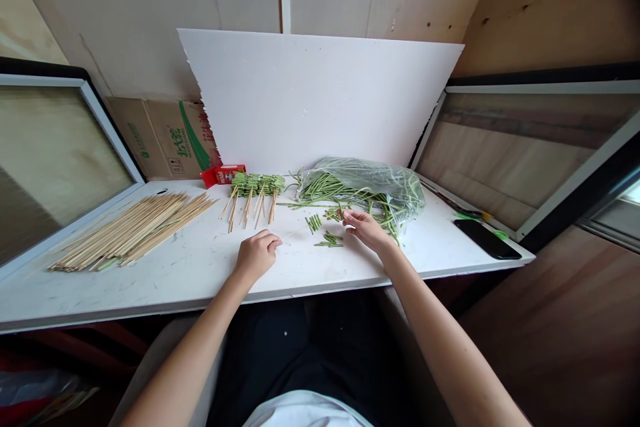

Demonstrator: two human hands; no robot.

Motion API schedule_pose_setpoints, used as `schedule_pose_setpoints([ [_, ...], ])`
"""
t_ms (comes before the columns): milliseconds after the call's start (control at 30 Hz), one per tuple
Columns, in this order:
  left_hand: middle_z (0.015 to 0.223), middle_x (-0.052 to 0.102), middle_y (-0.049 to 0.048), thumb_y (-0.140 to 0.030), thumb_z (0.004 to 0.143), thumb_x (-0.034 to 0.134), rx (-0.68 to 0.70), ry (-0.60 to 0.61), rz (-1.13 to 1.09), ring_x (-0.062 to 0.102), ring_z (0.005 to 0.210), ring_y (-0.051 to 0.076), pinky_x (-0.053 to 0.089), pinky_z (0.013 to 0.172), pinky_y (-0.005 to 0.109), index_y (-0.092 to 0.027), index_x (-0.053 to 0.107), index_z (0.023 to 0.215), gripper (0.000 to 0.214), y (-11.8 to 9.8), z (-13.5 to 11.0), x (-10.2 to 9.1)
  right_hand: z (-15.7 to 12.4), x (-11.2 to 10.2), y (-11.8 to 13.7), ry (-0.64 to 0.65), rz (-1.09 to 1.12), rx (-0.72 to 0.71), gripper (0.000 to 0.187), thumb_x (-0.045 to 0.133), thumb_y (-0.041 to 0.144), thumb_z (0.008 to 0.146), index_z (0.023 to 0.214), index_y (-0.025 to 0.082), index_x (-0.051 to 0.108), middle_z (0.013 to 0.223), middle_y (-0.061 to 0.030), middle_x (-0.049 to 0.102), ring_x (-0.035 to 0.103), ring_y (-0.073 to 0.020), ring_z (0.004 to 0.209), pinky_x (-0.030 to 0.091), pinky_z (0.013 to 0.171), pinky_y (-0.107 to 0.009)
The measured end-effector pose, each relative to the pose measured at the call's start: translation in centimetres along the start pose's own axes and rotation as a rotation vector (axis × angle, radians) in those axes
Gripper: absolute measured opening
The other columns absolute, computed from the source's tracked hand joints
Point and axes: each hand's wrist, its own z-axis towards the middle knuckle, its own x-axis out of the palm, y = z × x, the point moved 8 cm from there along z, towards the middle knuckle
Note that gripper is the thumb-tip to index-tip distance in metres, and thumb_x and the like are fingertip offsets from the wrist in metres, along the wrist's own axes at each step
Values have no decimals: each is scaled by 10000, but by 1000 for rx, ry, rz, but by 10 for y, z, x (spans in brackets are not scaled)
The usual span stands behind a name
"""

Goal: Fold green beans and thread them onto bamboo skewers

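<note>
My left hand (pixel 257 255) is closed on the end of a thin bamboo skewer (pixel 295 233) pointing right. A short row of cut green bean pieces (pixel 314 223) sits at its far end, apparently threaded on. My right hand (pixel 367 230) is closed in a pinch at a small pile of bean pieces (pixel 331 213), with what looks like one piece at the fingertips. More cut bean pieces (pixel 329 239) lie between the hands. Behind the right hand, long green beans (pixel 325 187) spill from a clear plastic bag (pixel 395 183).
Loose bamboo skewers (pixel 130 230) lie in a heap on the left of the white table (pixel 185 287). Finished bean skewers (pixel 257 184) are stacked at the back beside a red box (pixel 230 173). A black phone (pixel 486 239) lies near the right edge. A white board (pixel 320 100) stands behind.
</note>
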Motion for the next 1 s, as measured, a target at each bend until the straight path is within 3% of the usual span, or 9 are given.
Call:
schedule_pose_setpoints([
  [167,888,784,37,-197,955,591,1,-1,-1,695,767,191,478,688,283,-237,788,831,236,0,0,1,2,9,-4,26,71,0,434,851,610,777,842,208,702,893,-8,633,448,-112,694,371,625,-238],
  [367,894,785,36,-196,960,591,2,0,-2,699,778,189,483,700,281,-240,788,838,236,0,0,1,3,8,-8,-15,74,4,433,872,588,755,968,223,777,968,-20,665,482,-117,728,384,635,-241],
  [1000,880,777,35,-177,944,599,13,-10,-4,687,754,187,471,674,285,-235,796,824,238,1,0,1,4,7,-12,-8,68,-15,392,816,586,821,947,216,799,955,-31,701,468,-119,700,368,625,-270],
])
